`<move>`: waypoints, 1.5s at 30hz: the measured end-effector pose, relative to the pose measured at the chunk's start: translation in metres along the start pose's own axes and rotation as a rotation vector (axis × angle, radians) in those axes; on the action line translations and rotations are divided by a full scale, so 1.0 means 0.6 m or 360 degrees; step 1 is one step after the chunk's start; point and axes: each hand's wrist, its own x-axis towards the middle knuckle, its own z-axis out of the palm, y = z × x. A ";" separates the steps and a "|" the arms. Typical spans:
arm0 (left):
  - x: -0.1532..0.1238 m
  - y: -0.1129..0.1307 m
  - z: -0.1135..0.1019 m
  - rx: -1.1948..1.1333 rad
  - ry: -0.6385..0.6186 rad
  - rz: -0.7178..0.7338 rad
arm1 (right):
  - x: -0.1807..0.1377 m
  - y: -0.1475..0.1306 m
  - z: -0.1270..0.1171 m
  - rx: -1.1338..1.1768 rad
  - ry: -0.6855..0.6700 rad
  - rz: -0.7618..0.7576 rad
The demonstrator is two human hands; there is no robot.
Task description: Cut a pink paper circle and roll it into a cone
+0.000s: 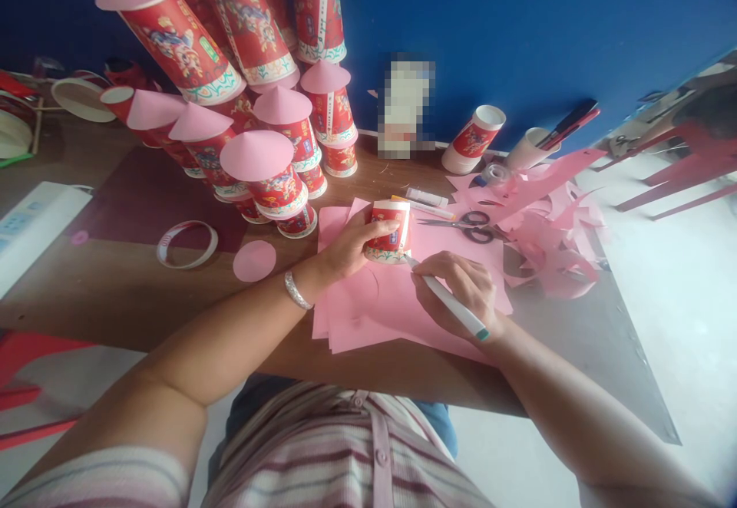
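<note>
A red paper cup (389, 241) with a white band of green drawn leaves is held in my left hand (352, 245), its thumb lying across the cup's side. Between the fingers of my right hand (461, 289) is a white marker (454, 307) with a green end cap, its tip at the cup's lower band. Beneath both hands lie several sheets of pink paper (368, 324). Black-handled scissors (475, 228), a glue stick (427, 198) and an orange-and-white pen (423, 208) rest just beyond the cup.
Stacked red cups with pink cone tops (257, 156) stand at the back left. Pink paper scraps (553, 239) are heaped at right, near a pen cup (527, 151) and another red cup (473, 140). A tape roll (187, 245) and a pink disc (254, 261) lie left.
</note>
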 end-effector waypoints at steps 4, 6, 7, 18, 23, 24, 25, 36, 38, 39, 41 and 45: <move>0.001 0.001 -0.001 -0.0003 0.0013 0.0000 | 0.000 0.001 0.001 -0.0014 -0.0005 0.0002; 0.001 0.002 0.000 0.0005 -0.0002 0.0001 | 0.000 0.001 0.002 -0.0018 0.0006 0.0007; 0.000 0.003 0.001 0.0004 -0.0005 0.0004 | 0.000 0.001 0.002 -0.0017 0.0010 0.0008; -0.003 0.006 0.006 0.0015 -0.0031 0.0020 | 0.001 0.001 0.005 0.0003 -0.0027 0.0010; -0.001 0.003 0.002 0.0003 -0.0019 -0.0002 | -0.001 0.002 0.004 -0.0009 -0.0027 0.0029; -0.001 0.002 0.002 0.0007 -0.0020 0.0000 | 0.000 0.001 0.004 -0.0016 -0.0024 0.0032; -0.001 0.002 0.001 0.0010 -0.0025 -0.0001 | 0.000 0.001 0.004 -0.0018 -0.0023 0.0030; -0.004 0.004 0.001 0.0045 0.0040 -0.0004 | 0.000 0.001 0.006 -0.0002 -0.0032 0.0011; -0.005 0.003 0.001 0.0047 0.0043 -0.0007 | 0.000 0.001 0.005 -0.0009 -0.0039 0.0009; -0.005 0.003 0.000 0.0049 0.0034 -0.0005 | 0.000 0.001 0.005 -0.0012 -0.0040 0.0010; -0.004 0.001 -0.001 0.0036 0.0008 -0.0003 | 0.000 0.002 0.004 -0.0014 -0.0039 0.0005; -0.003 0.002 0.000 -0.0005 -0.0049 -0.0005 | -0.001 0.001 0.004 -0.0028 -0.0033 0.0006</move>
